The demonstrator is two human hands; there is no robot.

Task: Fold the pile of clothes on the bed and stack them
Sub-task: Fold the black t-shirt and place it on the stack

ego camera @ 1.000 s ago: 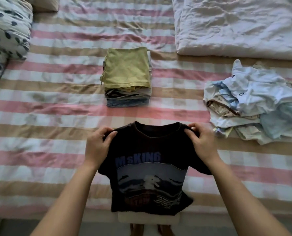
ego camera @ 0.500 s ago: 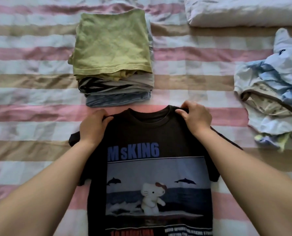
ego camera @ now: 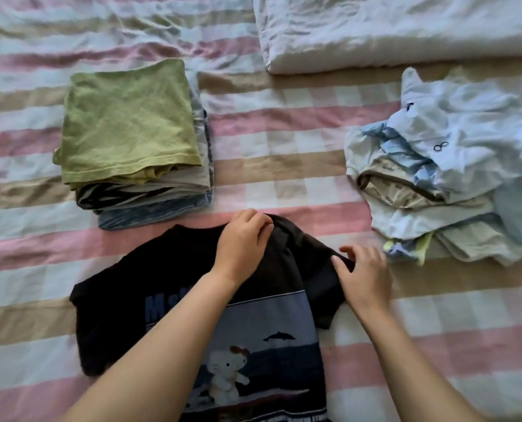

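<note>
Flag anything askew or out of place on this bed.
Nothing is damaged or spilled. The folded stack is uneven: its lower layers jut past the green shirt on top, at the right and near edges. The unfolded pile lies crumpled.

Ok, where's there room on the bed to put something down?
Free: the bed between the stack and the pile, below the duvet; also the strip below the pile, right of the right hand. Crowded: the shirt, held by the left hand too.
</note>
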